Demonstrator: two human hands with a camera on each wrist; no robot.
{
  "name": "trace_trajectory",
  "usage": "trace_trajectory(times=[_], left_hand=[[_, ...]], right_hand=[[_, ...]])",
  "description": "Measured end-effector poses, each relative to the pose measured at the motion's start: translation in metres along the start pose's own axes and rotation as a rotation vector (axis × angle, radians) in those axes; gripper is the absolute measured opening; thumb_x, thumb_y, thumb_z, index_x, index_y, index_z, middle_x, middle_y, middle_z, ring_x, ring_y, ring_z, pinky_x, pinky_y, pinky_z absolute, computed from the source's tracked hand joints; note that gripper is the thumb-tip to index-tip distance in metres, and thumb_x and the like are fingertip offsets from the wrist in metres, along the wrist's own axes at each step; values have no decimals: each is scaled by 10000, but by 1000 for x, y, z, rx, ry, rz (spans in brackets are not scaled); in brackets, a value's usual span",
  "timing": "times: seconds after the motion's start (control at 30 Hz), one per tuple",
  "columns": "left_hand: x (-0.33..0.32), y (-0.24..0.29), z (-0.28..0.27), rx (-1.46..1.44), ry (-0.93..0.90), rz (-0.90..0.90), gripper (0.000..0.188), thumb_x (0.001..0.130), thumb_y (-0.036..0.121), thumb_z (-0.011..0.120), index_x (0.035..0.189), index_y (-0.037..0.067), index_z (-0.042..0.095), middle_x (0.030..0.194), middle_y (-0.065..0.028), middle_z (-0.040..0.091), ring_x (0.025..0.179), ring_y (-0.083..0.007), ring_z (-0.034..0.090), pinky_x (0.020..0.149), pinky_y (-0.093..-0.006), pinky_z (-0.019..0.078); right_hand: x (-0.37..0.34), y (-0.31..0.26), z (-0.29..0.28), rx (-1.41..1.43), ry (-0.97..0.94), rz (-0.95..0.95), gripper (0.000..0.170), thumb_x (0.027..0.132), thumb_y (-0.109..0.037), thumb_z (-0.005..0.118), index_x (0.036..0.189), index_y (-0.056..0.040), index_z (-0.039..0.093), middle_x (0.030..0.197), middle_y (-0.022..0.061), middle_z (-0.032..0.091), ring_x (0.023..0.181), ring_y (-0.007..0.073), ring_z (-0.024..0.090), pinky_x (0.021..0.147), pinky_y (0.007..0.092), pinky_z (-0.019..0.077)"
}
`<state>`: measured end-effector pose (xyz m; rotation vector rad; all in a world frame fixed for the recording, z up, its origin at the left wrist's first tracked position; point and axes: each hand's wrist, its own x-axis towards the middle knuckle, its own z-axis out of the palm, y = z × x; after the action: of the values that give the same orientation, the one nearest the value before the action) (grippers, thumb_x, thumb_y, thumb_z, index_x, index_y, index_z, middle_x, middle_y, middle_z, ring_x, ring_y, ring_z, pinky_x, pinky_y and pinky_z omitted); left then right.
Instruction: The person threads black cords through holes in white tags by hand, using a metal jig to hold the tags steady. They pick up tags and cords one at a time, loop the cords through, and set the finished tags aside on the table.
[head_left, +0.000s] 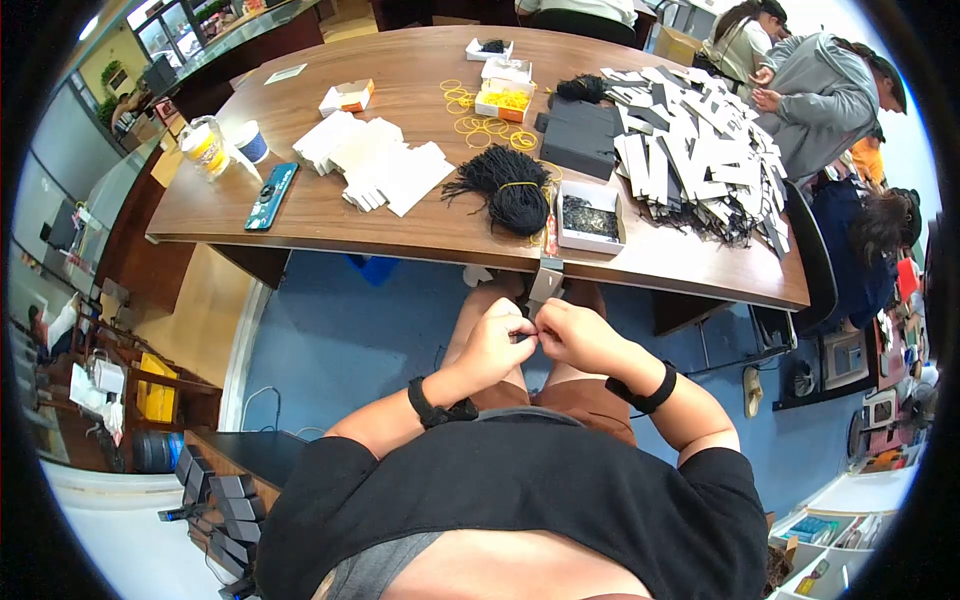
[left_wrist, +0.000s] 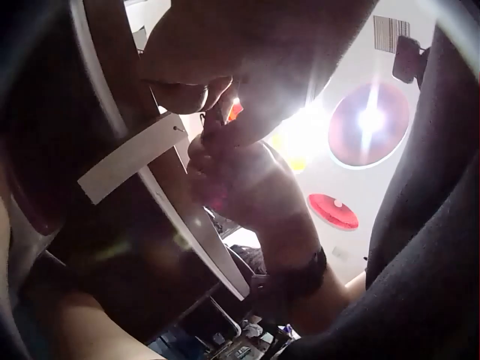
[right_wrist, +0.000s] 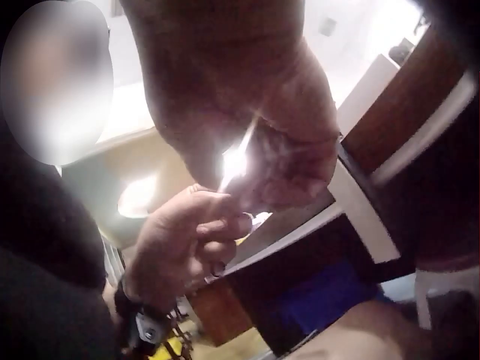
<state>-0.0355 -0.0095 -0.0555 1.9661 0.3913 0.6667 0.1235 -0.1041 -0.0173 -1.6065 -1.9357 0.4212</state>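
Just in front of the table edge, my left hand [head_left: 492, 345] and right hand [head_left: 578, 335] meet over my lap, fingertips almost together. Both pinch at a thin black string, mostly hidden by the fingers. A pale rectangular hang tag [head_left: 547, 282] dangles beyond the fingertips. In the left wrist view the tag [left_wrist: 131, 161] has a small hole with dark string at its upper end, close to the right hand [left_wrist: 240, 180]. From the right wrist, the tag [right_wrist: 365, 214] hangs below the curled right hand [right_wrist: 255, 142], and the left hand [right_wrist: 180, 240] has curled fingers.
On the table [head_left: 420, 90] lie a bundle of black strings [head_left: 518, 200], a white box of black pieces [head_left: 590, 218], white card stacks [head_left: 370, 160], a heap of tags [head_left: 690, 150], yellow bands [head_left: 495, 132] and a phone [head_left: 272, 197]. Several people are at the right.
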Motion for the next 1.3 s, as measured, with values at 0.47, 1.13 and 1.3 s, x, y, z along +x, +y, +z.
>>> trace_trajectory(times=[0.47,1.13,1.3], left_hand=[[21,-4,-37,-910,-266,-612,73,800,31,654,856,-15,659,796,19,533,571,-32,438,444,-177,291],[18,23,-13,-411,59,75,73,810,-30,606,875,-36,639,833,-57,589,725,-103,571,617,-222,459],[20,30,-11,-569,0,-77,67,840,-27,585,900,-50,601,856,-47,591,801,-95,590,701,-209,485]], right_hand=[[13,-14,-1,149,267,-9,111,729,-33,654,822,-37,595,737,84,559,646,258,578,576,329,474],[0,3,-7,1797,-168,644,196,900,-200,571,827,-21,608,671,12,545,478,70,400,469,209,340],[-5,6,-1,1864,-166,661,213,905,-229,567,798,-48,601,638,-11,516,468,55,363,458,207,306]])
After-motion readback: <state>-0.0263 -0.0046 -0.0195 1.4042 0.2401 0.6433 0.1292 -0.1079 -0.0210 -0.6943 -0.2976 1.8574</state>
